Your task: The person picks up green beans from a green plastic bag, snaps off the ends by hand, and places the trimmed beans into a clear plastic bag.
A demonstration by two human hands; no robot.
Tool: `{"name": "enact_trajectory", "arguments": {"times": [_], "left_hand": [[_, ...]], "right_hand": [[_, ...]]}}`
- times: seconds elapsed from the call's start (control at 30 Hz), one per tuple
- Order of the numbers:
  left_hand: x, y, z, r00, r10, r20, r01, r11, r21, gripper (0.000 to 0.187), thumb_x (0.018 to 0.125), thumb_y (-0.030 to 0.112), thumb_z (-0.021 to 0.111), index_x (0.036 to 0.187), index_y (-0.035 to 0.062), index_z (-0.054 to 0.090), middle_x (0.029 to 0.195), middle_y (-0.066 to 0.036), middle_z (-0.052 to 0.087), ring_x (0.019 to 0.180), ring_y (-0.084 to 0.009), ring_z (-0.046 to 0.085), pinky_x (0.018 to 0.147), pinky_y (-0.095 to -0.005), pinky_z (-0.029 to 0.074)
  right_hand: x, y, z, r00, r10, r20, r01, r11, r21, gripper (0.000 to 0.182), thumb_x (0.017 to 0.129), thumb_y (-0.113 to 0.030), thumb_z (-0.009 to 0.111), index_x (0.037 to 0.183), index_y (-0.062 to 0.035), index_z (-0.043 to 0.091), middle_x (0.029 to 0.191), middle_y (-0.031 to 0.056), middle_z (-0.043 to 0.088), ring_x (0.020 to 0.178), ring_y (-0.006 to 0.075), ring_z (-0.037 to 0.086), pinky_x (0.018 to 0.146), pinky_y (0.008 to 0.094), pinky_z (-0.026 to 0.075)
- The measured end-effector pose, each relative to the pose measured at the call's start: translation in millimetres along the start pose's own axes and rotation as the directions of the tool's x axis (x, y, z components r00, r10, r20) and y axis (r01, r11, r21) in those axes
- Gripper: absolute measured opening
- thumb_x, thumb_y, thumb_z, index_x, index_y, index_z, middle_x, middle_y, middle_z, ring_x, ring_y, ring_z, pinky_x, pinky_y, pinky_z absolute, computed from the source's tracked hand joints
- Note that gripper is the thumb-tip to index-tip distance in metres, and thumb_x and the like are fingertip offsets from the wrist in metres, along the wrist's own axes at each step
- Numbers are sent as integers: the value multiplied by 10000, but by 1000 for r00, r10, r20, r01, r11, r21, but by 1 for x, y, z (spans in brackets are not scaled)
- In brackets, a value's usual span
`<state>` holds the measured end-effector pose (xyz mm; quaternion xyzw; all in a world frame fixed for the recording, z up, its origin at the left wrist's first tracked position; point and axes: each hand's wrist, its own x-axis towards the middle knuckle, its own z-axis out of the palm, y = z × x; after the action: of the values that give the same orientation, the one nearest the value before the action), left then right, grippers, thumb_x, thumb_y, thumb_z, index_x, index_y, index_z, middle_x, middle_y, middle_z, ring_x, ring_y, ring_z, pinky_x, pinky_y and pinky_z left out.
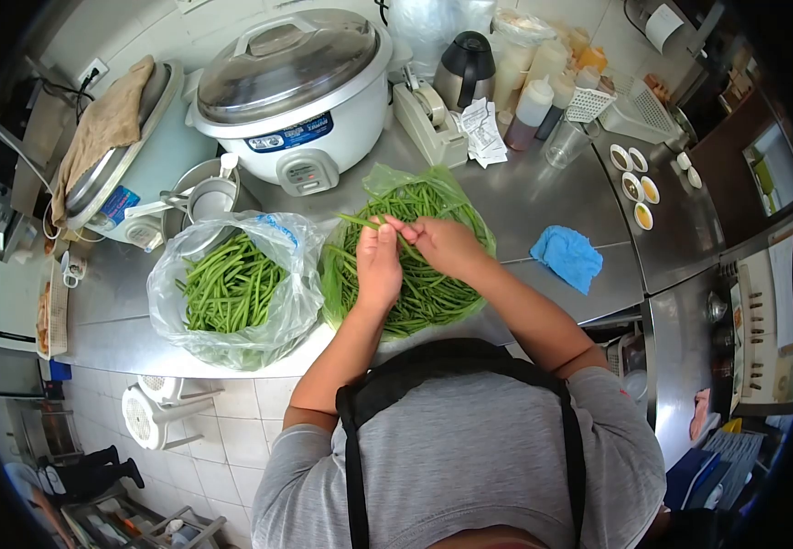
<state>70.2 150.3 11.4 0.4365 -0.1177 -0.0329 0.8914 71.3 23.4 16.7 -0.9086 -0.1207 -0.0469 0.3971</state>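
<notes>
Both hands meet above a green plastic bag (458, 194) heaped with long green beans (433, 297). A green bean (357, 220) is pinched in the fingers of my left hand (380, 265), one end sticking out to the left. My right hand (448, 245) is closed at the bean's other side, its fingertips touching those of the left. To the left stands an open clear plastic bag (300, 316) holding more green beans (231, 284); these look like shorter pieces.
Behind the bags are a large rice cooker (300, 101), a tape dispenser (430, 119), a thermal jug (464, 71) and sauce bottles (530, 112). A blue cloth (567, 258) lies right on the steel counter (515, 206), near several small sauce cups (632, 188). White stools (145, 416) stand below left.
</notes>
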Motion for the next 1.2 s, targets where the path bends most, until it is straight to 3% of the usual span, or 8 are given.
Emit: {"name": "enact_trajectory", "arguments": {"times": [0.13, 0.23, 0.4, 0.57, 0.67, 0.77, 0.9, 1.2], "left_hand": [[-3, -11, -8, 997, -72, -15, 72, 997, 16, 166, 895, 179, 344, 846, 47, 431, 725, -79, 500, 799, -211, 515, 758, -323, 378], [-1, -7, -13, 990, -135, -33, 136, 990, 46, 171, 894, 180, 338, 838, 49, 432, 666, -58, 468, 747, -202, 512, 738, -322, 383], [0, 1, -14, 981, -187, -59, 189, 982, 28, 174, 890, 185, 340, 813, 59, 432, 548, -12, 376, 546, -147, 436, 619, -289, 405], [-8, 15, -13, 917, -398, -33, 400, 911, 98, 203, 885, 222, 364, 780, 63, 434, 491, 23, 330, 411, -85, 321, 439, -239, 348], [-12, 18, -23, 816, -577, 28, 558, 799, 224, 234, 874, 253, 397, 743, 65, 440, 478, 34, 326, 390, -69, 300, 390, -222, 312], [-12, 17, -26, 742, -661, 116, 590, 724, 357, 238, 859, 260, 438, 716, 70, 447, 474, 45, 327, 388, -54, 294, 367, -210, 286], [-8, 26, -27, 696, -687, 206, 549, 695, 463, 199, 840, 225, 485, 712, 75, 454, 484, 59, 342, 399, -34, 310, 362, -200, 276], [10, 42, -28, 826, -544, 148, 373, 724, 581, 197, 857, 222, 454, 768, 57, 512, 559, 61, 378, 477, -22, 304, 422, -187, 252]], "right_hand": [[4, 17, 11, 909, 375, 183, -399, 654, 643, 143, 781, -121, 422, 728, -35, 523, 617, 54, 510, 531, 129, 475, 486, 243, 384], [-2, 8, 12, 891, 396, 221, -425, 557, 714, 140, 770, -109, 408, 713, -36, 513, 566, -4, 445, 497, 59, 399, 447, 199, 337], [-6, 14, 24, 980, 163, -118, -139, 973, 185, 143, 750, -149, 450, 694, -45, 530, 573, 89, 539, 512, 223, 520, 480, 332, 410], [-1, 39, 7, 984, 178, -11, -165, 888, -430, 125, 717, -202, 529, 732, -84, 568, 663, 110, 582, 629, 315, 555, 580, 413, 444], [-1, 11, -19, 974, 202, 104, -153, 921, -359, 130, 713, -207, 559, 766, -89, 571, 729, 100, 583, 698, 301, 557, 621, 392, 444], [2, -1, -23, 976, -170, -132, 147, 974, -172, 122, 722, -196, 562, 792, -96, 568, 767, 87, 571, 740, 286, 551, 641, 375, 437], [7, -3, -31, 937, -349, 15, 339, 899, -278, 80, 725, -147, 528, 768, -83, 553, 738, 89, 558, 716, 274, 549, 619, 380, 428], [5, -14, -27, 926, -359, 119, 375, 834, -404, 114, 696, -151, 481, 614, -76, 510, 602, 75, 550, 574, 271, 546, 547, 394, 420]]}}
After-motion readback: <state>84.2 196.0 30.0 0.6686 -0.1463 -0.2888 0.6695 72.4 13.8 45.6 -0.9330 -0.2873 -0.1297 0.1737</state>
